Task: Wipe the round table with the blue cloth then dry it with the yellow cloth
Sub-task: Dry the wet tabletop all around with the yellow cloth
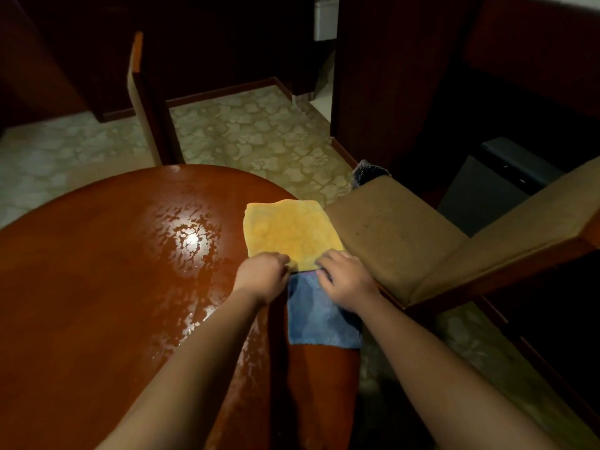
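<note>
The round wooden table (97, 287) fills the lower left; its surface shines with wet streaks and droplets near the middle. A yellow cloth (290, 230) lies flat at the table's right edge. Just below it, a blue cloth (319, 319) lies folded on the table's right side. My left hand (264, 277) grips the near left corner of the yellow cloth with curled fingers. My right hand (345, 277) holds the near right edge of the yellow cloth, where it meets the blue cloth.
A padded tan chair (406, 241) stands close against the table's right edge. Another chair back (146, 102) rises beyond the table's far side. Patterned carpet (259, 138) covers the floor. Dark wooden furniture and a grey box (500, 177) stand at the right.
</note>
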Tool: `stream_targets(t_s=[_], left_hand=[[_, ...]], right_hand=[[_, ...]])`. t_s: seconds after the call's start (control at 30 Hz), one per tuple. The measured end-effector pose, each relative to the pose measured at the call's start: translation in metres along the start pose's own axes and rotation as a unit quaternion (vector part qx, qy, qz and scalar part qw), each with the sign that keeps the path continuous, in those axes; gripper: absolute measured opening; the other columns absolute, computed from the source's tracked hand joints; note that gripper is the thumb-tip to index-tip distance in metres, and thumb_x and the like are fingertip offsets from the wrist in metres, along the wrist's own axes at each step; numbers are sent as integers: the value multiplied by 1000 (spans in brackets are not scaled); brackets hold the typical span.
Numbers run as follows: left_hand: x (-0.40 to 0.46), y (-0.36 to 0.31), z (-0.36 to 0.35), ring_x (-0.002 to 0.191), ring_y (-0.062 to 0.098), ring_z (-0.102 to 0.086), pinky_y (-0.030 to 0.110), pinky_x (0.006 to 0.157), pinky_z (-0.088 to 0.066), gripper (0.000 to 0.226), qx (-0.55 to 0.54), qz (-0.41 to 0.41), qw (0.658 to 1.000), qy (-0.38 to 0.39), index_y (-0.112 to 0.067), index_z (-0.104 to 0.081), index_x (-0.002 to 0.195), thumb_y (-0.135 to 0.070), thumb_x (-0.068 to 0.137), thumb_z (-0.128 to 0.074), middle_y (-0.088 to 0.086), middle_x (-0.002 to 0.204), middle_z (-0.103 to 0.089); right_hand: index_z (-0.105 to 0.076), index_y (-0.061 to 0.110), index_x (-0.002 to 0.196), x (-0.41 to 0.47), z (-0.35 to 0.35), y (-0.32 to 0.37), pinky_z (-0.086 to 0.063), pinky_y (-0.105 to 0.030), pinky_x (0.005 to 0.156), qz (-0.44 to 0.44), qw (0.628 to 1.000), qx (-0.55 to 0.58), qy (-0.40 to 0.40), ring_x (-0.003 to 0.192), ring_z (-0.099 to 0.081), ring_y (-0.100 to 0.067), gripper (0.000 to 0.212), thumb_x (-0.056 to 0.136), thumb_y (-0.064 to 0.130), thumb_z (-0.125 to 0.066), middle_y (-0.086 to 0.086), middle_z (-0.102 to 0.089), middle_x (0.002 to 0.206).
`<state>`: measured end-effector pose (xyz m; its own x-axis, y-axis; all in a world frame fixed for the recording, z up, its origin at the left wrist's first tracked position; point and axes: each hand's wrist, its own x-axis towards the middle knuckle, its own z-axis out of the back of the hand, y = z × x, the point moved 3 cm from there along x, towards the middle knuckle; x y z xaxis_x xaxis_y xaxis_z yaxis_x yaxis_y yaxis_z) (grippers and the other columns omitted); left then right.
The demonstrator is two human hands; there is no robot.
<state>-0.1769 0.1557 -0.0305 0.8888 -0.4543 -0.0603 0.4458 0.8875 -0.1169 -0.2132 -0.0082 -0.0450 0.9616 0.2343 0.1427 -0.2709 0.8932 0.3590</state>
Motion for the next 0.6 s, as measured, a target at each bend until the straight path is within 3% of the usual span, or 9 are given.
stream_targets(t_s=[0.1, 0.23, 0.37, 0.47, 0.6], left_hand=[[11, 27, -1, 100, 24, -60, 35, 84, -53, 28, -119, 175, 974, -75, -15, -65, 118, -18, 92, -56, 4, 115, -60], [26, 59, -28, 97, 25, -61, 37, 88, -54, 43, -262, 336, 903, -57, -15, -59, 124, -26, 83, -69, 8, 122, -55], [35, 65, -44, 95, 30, -64, 42, 85, -56, 55, -414, 404, 816, -23, -12, -51, 122, -27, 76, -77, 8, 112, -59], [41, 66, -50, 95, 32, -65, 44, 83, -56, 55, -460, 434, 774, -14, -11, -50, 116, -31, 74, -79, 10, 108, -62], [46, 68, -54, 94, 34, -65, 45, 84, -56, 47, -513, 459, 725, -16, -3, -58, 105, -30, 73, -80, 14, 103, -65]], right_hand=[[-54, 14, 130, 19, -3, -10, -35, -33, 99, -121, 992, 21, -3, 123, -42, -21, 36, 98, 28, -45, -1, -48, 135], [-44, 17, 139, 37, -12, -22, -34, -33, 103, -233, 970, 65, 2, 131, -34, -23, 44, 98, 33, -46, -3, -30, 148], [-32, 19, 145, 52, -23, -34, -36, -37, 103, -328, 933, 141, 50, 132, -35, -30, 55, 96, 38, -49, -8, -28, 150], [-25, 17, 148, 58, -32, -41, -38, -38, 102, -358, 913, 182, 75, 131, -39, -32, 63, 95, 38, -52, -11, -36, 147], [-23, 16, 149, 60, -34, -45, -36, -39, 105, -377, 910, 154, 80, 133, -35, -33, 73, 91, 42, -58, -12, -37, 146]])
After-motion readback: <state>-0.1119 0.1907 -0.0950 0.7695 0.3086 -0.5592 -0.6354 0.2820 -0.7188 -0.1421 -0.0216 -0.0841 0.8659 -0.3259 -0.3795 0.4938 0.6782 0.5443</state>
